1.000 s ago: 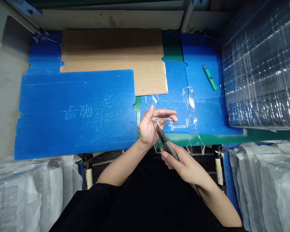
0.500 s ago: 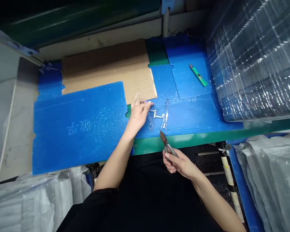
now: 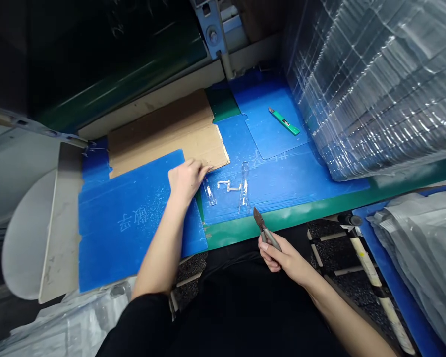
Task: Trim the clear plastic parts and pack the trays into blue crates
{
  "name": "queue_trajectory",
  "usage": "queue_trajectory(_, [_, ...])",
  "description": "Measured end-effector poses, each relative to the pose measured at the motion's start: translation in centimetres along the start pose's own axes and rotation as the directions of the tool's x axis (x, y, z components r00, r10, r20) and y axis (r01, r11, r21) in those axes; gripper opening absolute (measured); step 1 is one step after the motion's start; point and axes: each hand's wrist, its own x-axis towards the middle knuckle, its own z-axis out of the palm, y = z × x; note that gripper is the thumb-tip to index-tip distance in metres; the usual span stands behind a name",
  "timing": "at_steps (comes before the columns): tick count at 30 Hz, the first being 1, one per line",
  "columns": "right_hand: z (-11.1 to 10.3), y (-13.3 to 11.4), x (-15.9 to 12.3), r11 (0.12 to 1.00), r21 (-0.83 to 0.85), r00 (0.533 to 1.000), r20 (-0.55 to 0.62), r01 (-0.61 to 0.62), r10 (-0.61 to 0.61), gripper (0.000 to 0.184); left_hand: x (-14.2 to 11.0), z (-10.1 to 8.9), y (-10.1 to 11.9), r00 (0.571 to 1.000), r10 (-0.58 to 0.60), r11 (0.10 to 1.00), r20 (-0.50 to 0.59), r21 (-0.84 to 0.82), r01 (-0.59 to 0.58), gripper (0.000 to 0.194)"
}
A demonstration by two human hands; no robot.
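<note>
From my place at a distance I see one big bundle (image 3: 371, 84) wrapped in transparent plastic, and it stands at the far right of the green counter (image 3: 312, 208). Two more bundles in white plastic film lie lower than the counter, one at the right (image 3: 412, 267) and one at the left (image 3: 70, 325).

On the counter I count three blue corrugated plastic sheets. The left sheet (image 3: 134, 238) has pale characters on it, and it partly covers one brown cardboard sheet (image 3: 163, 134). The second sheet (image 3: 293, 188) lies in front, and the third sheet (image 3: 267, 124) lies at the back.

My left hand (image 3: 188, 179) is open and holds nothing. It rests palm down at the edge of the left sheet, and its fingers (image 3: 204, 169) reach toward the cardboard edge. My right hand (image 3: 284, 258) is clenched around the grey handles of one pair of cutting pliers (image 3: 267, 230), and the dark tip points up, just over the counter edge.

Three transparent acrylic pieces (image 3: 230, 186) lie on the second sheet, between my two hands: one short strip, one hooked piece, and one long strip. One green utility knife (image 3: 284, 121) lies on the third sheet, well apart from them.
</note>
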Motion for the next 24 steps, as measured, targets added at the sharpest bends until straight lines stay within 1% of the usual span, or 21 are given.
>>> queue_trajectory(1, [0.0,-0.2,-0.3,1.000,-0.014,1.000,0.003,0.002,-0.002,0.045,1.1,-1.1,0.9,0.987,0.157,0.986,0.041,-0.054,-0.155,0.038])
queue_trajectory(2, [0.1,-0.3,-0.5,1.000,-0.030,1.000,0.007,0.004,-0.004,0.045,2.2,-2.2,2.1,0.940,0.323,0.943,0.108,-0.126,-0.309,0.028])
queue_trajectory(3, [0.0,-0.4,-0.7,0.999,-0.048,1.000,0.007,0.003,-0.002,0.045,3.3,-3.0,3.7,0.860,0.473,0.876,0.193,-0.209,-0.435,0.020])
queue_trajectory(4, [0.0,-0.4,-0.8,0.998,-0.066,1.000,0.004,0.001,-0.001,0.046,4.3,-3.5,5.5,0.762,0.583,0.809,0.282,-0.290,-0.511,0.016])
queue_trajectory(5, [0.0,-0.3,-0.8,0.997,-0.082,1.000,-0.002,-0.001,0.000,0.046,5.0,-3.8,7.3,0.672,0.644,0.764,0.365,-0.355,-0.539,0.018])
queue_trajectory(6, [-0.1,-0.2,-0.9,0.996,-0.093,1.000,-0.011,0.000,-0.001,0.046,5.6,-3.8,9.2,0.610,0.664,0.748,0.433,-0.403,-0.528,0.019])
queue_trajectory(7, [-0.1,-0.1,-0.9,0.995,-0.098,1.000,-0.023,0.004,-0.006,0.046,6.0,-3.6,10.9,0.589,0.652,0.758,0.478,-0.437,-0.484,0.020])
queue_trajectory(8, [-0.1,0.1,-1.0,0.995,-0.102,0.999,-0.036,0.009,-0.013,0.046,6.2,-3.3,12.3,0.597,0.627,0.777,0.501,-0.460,-0.429,0.023])
queue_trajectory(9, [-0.1,0.1,-1.1,0.994,-0.104,0.999,-0.047,0.015,-0.020,0.046,6.3,-3.0,13.4,0.622,0.600,0.793,0.503,-0.476,-0.380,0.030])
queue_trajectory(10, [0.1,0.1,-1.2,0.994,-0.105,0.998,-0.055,0.021,-0.027,0.046,6.3,-3.0,14.0,0.651,0.579,0.802,0.491,-0.487,-0.345,0.037])
queue_trajectory(11, [0.2,0.0,-1.4,0.994,-0.110,0.998,-0.057,0.023,-0.029,0.046,6.2,-3.2,14.2,0.673,0.570,0.803,0.471,-0.495,-0.333,0.042])
queue_trajectory(13, [0.8,-0.4,-1.9,0.989,-0.145,0.999,-0.036,0.013,-0.018,0.045,6.0,-4.4,13.3,0.689,0.586,0.788,0.427,-0.499,-0.361,0.047])
queue_trajectory(14, [1.1,-0.7,-2.1,0.985,-0.173,1.000,-0.016,0.006,-0.009,0.044,5.8,-5.4,12.5,0.696,0.602,0.772,0.392,-0.508,-0.382,0.047])
queue_trajectory(16, [1.7,-1.4,-2.3,0.971,-0.240,1.000,0.021,0.005,0.000,0.044,4.8,-7.5,10.3,0.721,0.632,0.716,0.285,-0.570,-0.403,0.041])
queue_trajectory(17, [2.0,-1.8,-2.3,0.960,-0.279,1.000,0.024,0.013,-0.007,0.044,3.9,-8.2,9.2,0.738,0.634,0.679,0.232,-0.624,-0.387,0.038])
queue_trajectory(18, [2.3,-2.2,-2.1,0.947,-0.321,1.000,0.014,0.027,-0.024,0.044,2.8,-8.7,8.2,0.764,0.617,0.637,0.190,-0.691,-0.342,0.036])
queue_trajectory(19, [2.6,-2.5,-1.9,0.929,-0.368,0.999,-0.009,0.043,-0.050,0.043,1.4,-8.8,7.4,0.796,0.580,0.590,0.173,-0.763,-0.264,0.037])
queue_trajectory(20, [3.0,-2.9,-1.7,0.905,-0.422,0.996,-0.038,0.055,-0.078,0.042,-0.2,-8.4,6.7,0.829,0.529,0.536,0.181,-0.829,-0.160,0.040])
queue_trajectory(22, [3.6,-3.6,-1.2,0.841,-0.538,0.988,-0.088,0.058,-0.125,0.038,-3.4,-6.6,6.1,0.886,0.410,0.376,0.218,-0.925,0.054,0.045])
queue_trajectory(23, [4.0,-4.0,-1.0,0.806,-0.590,0.985,-0.100,0.053,-0.138,0.036,-5.0,-5.4,6.0,0.907,0.352,0.283,0.231,-0.950,0.132,0.047])
queue_trajectory(24, [4.3,-4.4,-0.9,0.773,-0.633,0.985,-0.102,0.045,-0.141,0.034,-6.3,-4.2,6.0,0.923,0.302,0.194,0.237,-0.964,0.183,0.048])
